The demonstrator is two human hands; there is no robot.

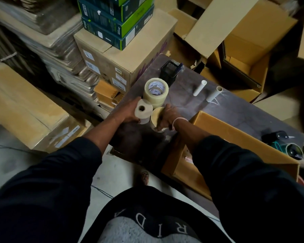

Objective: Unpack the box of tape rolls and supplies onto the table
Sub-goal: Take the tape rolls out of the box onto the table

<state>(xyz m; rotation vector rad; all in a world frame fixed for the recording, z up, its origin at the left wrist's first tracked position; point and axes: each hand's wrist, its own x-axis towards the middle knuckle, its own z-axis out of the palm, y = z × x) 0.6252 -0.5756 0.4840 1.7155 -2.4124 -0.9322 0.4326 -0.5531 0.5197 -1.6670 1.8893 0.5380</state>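
My left hand (130, 112) grips a white paper roll (144, 110) with a small core hole, low over the dark table (235, 109). My right hand (167, 116) holds a beige tape roll (155, 118) right beside it, resting on the table. Just behind both stands a stack of clear tape rolls (155, 92). The open cardboard box (223, 127) sits on the table under my right forearm; its contents are mostly hidden.
Two white tubes (199, 87) (214, 93) stand on the table behind a black mesh holder (169, 72). A tape dispenser (291, 150) and black items (275, 135) lie at the right edge. Stacked cartons (123, 62) and open boxes (244, 50) surround the table.
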